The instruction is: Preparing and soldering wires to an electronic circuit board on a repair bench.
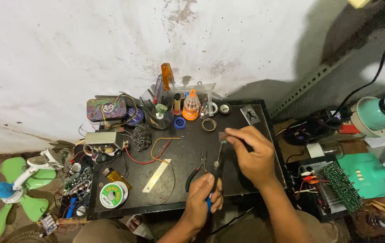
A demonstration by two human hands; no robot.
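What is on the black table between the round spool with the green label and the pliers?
In the head view, a pale flat strip lies between the spool and the pliers, with thin wire looping past.

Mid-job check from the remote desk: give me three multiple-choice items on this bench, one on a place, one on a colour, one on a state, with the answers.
1. Where does the solder spool lie on the black tabletop?
A. near front left corner
B. back right corner
C. under the right hand

2. What colour is the handle of the screwdriver standing at the back by the wall?
A. green
B. orange
C. white

3. What is the left hand doing?
A. resting flat and empty
B. gripping the handle of a soldering iron
C. holding the pliers

Answers: 1 A, the spool sits by the front left edge. 2 B, the upright handle is orange. 3 B, the fingers close round the blue-and-black handle, whose tip points up toward the right hand; the pliers lie loose beside it.
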